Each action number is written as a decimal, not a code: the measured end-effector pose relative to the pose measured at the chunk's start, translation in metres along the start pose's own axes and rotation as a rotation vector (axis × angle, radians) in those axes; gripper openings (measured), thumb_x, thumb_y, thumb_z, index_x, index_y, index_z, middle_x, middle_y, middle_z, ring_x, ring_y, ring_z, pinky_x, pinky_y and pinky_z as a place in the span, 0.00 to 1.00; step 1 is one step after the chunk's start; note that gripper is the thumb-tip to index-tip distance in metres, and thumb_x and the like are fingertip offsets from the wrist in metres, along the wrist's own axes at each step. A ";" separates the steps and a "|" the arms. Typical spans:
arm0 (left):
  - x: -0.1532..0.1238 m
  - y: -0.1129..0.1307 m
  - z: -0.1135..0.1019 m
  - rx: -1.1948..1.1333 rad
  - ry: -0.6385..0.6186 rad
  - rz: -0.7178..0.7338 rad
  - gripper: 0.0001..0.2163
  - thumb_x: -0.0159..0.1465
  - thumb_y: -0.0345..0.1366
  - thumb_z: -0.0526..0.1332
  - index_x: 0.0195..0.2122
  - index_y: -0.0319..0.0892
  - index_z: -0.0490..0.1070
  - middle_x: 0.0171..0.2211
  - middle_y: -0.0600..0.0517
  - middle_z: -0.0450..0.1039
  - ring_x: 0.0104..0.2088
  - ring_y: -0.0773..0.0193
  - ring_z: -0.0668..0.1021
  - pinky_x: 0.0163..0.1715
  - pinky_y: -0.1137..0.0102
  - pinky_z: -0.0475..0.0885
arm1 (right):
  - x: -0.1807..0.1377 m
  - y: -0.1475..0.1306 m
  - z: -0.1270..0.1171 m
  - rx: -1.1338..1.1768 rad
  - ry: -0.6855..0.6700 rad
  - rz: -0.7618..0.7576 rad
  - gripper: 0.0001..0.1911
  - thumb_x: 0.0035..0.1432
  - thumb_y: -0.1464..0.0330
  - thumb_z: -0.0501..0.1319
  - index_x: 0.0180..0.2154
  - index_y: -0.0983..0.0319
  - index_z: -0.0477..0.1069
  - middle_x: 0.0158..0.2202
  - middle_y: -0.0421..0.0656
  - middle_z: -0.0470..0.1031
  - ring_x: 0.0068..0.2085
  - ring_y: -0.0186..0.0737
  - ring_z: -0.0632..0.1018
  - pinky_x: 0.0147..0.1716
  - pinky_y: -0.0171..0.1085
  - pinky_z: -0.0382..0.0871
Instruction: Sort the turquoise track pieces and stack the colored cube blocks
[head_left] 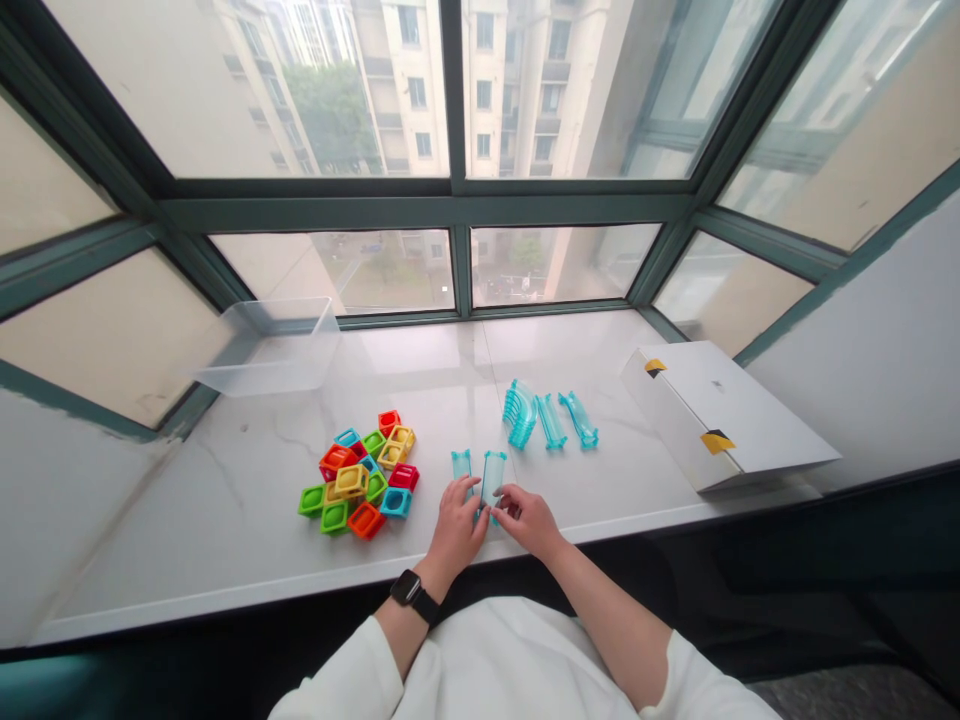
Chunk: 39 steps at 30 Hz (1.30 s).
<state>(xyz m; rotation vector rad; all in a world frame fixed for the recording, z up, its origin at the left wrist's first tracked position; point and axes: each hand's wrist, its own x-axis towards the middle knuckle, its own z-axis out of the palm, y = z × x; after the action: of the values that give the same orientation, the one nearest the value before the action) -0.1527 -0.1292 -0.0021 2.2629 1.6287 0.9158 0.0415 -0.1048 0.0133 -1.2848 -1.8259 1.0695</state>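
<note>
Two clear blue marble-run track pieces are at the front of the white marble sill. The right track piece lies lengthwise between my hands. My right hand is closed, pinching its right edge near the lower end. From the left, my left hand holds the same piece with bent fingers, partly covering the left track piece. Whether my left hand also grips that second piece is hidden. Behind them are a nested stack of curved clear blue tracks, a straight track and a curved-ended track.
To the left lies a pile of red, yellow, green and blue blocks. A translucent plastic bin stands at the back left. A white box with yellow-black tabs sits at the right. Green-framed windows border the sill.
</note>
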 end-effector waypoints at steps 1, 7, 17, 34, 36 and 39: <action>0.000 -0.001 0.001 -0.006 0.005 0.002 0.07 0.72 0.33 0.58 0.36 0.44 0.73 0.61 0.43 0.72 0.66 0.47 0.70 0.66 0.44 0.68 | 0.000 -0.001 0.000 -0.008 -0.004 -0.005 0.12 0.62 0.60 0.66 0.45 0.56 0.77 0.31 0.38 0.82 0.28 0.37 0.77 0.34 0.35 0.71; 0.000 -0.004 0.003 -0.019 0.022 0.012 0.08 0.73 0.33 0.57 0.37 0.44 0.74 0.59 0.44 0.73 0.63 0.49 0.72 0.63 0.47 0.71 | -0.001 -0.007 -0.001 -0.042 -0.028 0.002 0.12 0.61 0.60 0.65 0.45 0.56 0.76 0.32 0.39 0.82 0.29 0.38 0.78 0.35 0.35 0.72; 0.001 0.000 -0.002 0.023 -0.014 0.036 0.09 0.73 0.34 0.56 0.37 0.44 0.74 0.58 0.44 0.73 0.63 0.48 0.71 0.63 0.47 0.71 | 0.006 0.011 0.000 0.190 0.164 0.113 0.18 0.65 0.56 0.61 0.49 0.61 0.75 0.27 0.39 0.79 0.29 0.39 0.78 0.34 0.35 0.72; -0.001 0.006 -0.006 0.072 0.021 0.079 0.07 0.73 0.33 0.57 0.39 0.46 0.75 0.55 0.44 0.74 0.63 0.48 0.72 0.68 0.41 0.64 | 0.022 0.000 0.001 0.439 0.291 0.418 0.30 0.62 0.42 0.57 0.28 0.61 0.79 0.16 0.41 0.73 0.18 0.37 0.70 0.21 0.36 0.65; -0.001 0.008 -0.007 0.074 0.018 0.089 0.06 0.72 0.33 0.58 0.40 0.46 0.74 0.56 0.44 0.73 0.64 0.49 0.72 0.68 0.42 0.64 | 0.023 0.000 0.003 0.452 0.313 0.419 0.32 0.63 0.41 0.55 0.27 0.61 0.78 0.15 0.41 0.72 0.17 0.37 0.69 0.21 0.36 0.64; -0.001 0.011 -0.011 0.055 -0.001 0.098 0.06 0.72 0.31 0.57 0.43 0.46 0.74 0.57 0.44 0.73 0.65 0.49 0.71 0.69 0.43 0.64 | 0.023 0.002 0.004 0.458 0.349 0.415 0.34 0.64 0.39 0.54 0.28 0.60 0.78 0.15 0.40 0.70 0.17 0.37 0.69 0.21 0.36 0.64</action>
<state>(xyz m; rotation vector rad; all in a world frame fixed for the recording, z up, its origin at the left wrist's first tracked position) -0.1512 -0.1363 0.0114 2.3989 1.5732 0.9032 0.0318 -0.0831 0.0116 -1.4771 -1.0038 1.2889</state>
